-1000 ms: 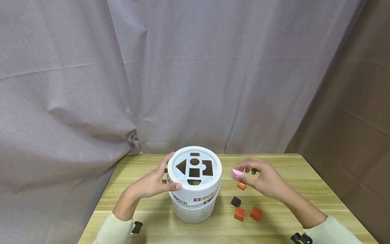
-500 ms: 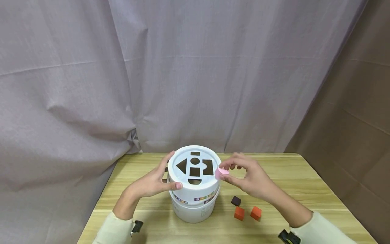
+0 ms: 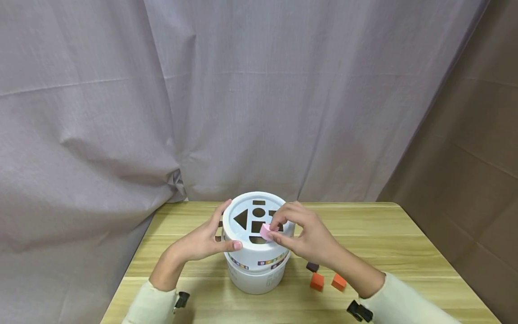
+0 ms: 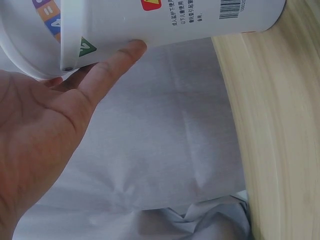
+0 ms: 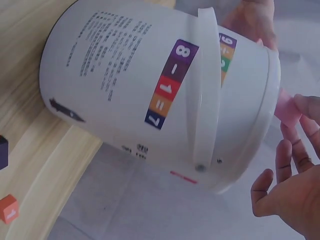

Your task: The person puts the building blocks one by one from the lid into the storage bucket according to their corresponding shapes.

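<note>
Half a second on, our right hand (image 3: 301, 234) has carried the small pink block (image 3: 265, 231) from beside the white plastic shape-sorter bucket (image 3: 257, 263) to just over its lid (image 3: 243, 234), above the square and half-round cut-outs. We pinch the block between thumb and fingertips (image 5: 304, 106), other fingers loosely curled, so that one face can turn toward an opening. Our left hand (image 3: 201, 243) braces the bucket's left side, fingers nearly straight against the wall and thumb on the lid's rim, steadying it on the pale wooden bench (image 3: 404, 252). Right of the bucket lie a dark purple cube (image 3: 312, 267) and two orange cubes (image 3: 317, 281).
</note>
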